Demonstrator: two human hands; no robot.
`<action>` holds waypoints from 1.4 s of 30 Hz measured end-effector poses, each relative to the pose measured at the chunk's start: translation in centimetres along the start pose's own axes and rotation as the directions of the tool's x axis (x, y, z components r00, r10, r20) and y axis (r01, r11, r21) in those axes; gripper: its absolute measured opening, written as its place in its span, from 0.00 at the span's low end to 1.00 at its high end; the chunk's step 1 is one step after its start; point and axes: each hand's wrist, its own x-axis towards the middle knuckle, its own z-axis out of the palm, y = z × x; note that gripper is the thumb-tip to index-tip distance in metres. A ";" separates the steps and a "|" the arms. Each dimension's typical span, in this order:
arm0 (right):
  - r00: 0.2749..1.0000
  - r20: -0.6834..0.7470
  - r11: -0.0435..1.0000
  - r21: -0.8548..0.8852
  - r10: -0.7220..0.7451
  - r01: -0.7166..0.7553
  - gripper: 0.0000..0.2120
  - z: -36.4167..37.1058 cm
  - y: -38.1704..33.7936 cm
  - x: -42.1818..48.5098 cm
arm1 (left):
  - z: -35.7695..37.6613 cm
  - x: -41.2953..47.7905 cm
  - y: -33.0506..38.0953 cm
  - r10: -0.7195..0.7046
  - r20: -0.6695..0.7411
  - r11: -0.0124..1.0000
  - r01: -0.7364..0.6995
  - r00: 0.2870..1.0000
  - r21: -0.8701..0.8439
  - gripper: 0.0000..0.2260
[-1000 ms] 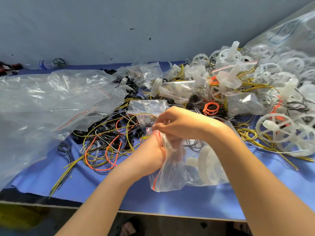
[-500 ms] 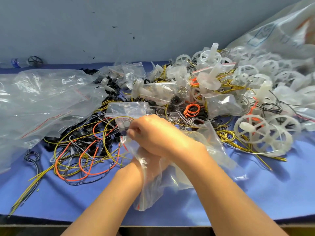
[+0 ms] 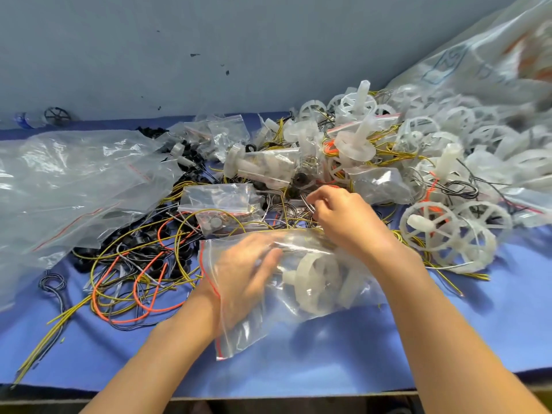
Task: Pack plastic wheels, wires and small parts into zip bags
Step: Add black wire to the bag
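A clear zip bag with a red seal line lies on the blue cloth in front of me, with white plastic wheels inside. My left hand is inside the bag's mouth, seen through the plastic, its fingers spread. Just beyond the bag, my right hand hovers over the wire pile with curled fingers and pinches a thin grey wire. Two loose white wheels lie to its right. A tangle of yellow, orange and black wires spreads out on the left.
Small zip bags of parts lie behind the wires. Large crumpled clear bags cover the left. A heap of wheels and packed bags fills the back right under a big sack. The table edge runs along the bottom.
My right hand let go of the bag's mouth and reached forward into the wire pile. The bag now lies flatter, with my left hand inside it.
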 end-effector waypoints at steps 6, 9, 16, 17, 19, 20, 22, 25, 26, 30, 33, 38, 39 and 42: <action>0.998 0.052 1.000 -0.011 0.023 -0.023 0.14 -0.8 0.9 -0.8 | -3.7 -1.2 -3.0 -0.338 0.190 0.761 0.387 0.922 -0.520 0.10; 0.998 0.058 1.000 -0.025 0.014 -0.013 0.15 -0.9 0.8 -0.9 | -5.7 -1.4 -4.1 -0.589 0.147 0.558 0.532 0.795 -0.637 0.11; 1.000 -0.003 0.998 0.052 0.029 -0.029 0.15 -1.2 0.4 -0.9 | -7.0 0.2 -3.3 -0.694 -0.377 0.663 0.341 0.613 -0.667 0.17; 1.000 -0.003 0.998 0.056 0.030 -0.030 0.15 -1.2 0.3 -0.8 | -7.0 0.6 -2.7 -0.609 -0.466 0.762 0.310 0.641 -0.569 0.17; 1.000 0.000 0.998 0.047 0.029 -0.029 0.15 -1.1 0.4 -0.6 | -7.0 1.7 -1.2 -0.424 -0.553 0.892 0.226 0.717 -0.391 0.15; 1.000 -0.003 0.999 0.043 0.029 -0.029 0.15 -1.1 0.5 -0.5 | -6.8 2.4 -0.5 -0.357 -0.551 0.921 0.183 0.754 -0.345 0.14; 0.999 -0.018 0.998 0.049 0.038 -0.037 0.15 -1.0 0.6 -0.3 | -5.9 4.0 0.6 -0.276 -0.478 0.948 0.154 0.834 -0.280 0.13; 0.997 -0.024 0.996 0.064 0.067 -0.065 0.14 -0.8 0.9 0.3 | -3.7 5.7 1.2 -0.237 -0.178 0.967 0.215 0.955 -0.134 0.12; 0.997 -0.025 0.995 0.065 0.075 -0.073 0.14 -0.7 1.0 0.5 | -2.9 5.9 1.0 -0.245 -0.063 0.969 0.243 0.967 -0.042 0.11; 0.996 -0.033 0.995 0.054 0.085 -0.083 0.15 -0.5 1.3 1.1 | -1.3 5.8 -0.6 -0.347 0.217 0.923 0.292 0.912 0.250 0.11; 0.996 -0.040 0.996 0.036 0.080 -0.078 0.15 -0.6 1.4 1.6 | -1.3 5.9 -1.0 -0.370 0.230 0.919 0.318 0.900 0.232 0.11; 0.990 -0.097 0.995 0.000 0.101 -0.101 0.17 -0.7 1.9 2.2 | -1.4 6.7 -1.5 -0.387 0.212 0.915 0.345 0.897 0.208 0.12; 0.991 -0.092 0.995 -0.011 0.096 -0.098 0.17 -0.6 2.0 2.2 | -1.4 6.8 -1.6 -0.392 0.212 0.914 0.352 0.895 0.203 0.12; 0.994 -0.073 0.996 -0.033 0.080 -0.083 0.18 -0.5 2.0 2.2 | -1.4 7.0 -1.8 -0.406 0.213 0.909 0.370 0.889 0.193 0.12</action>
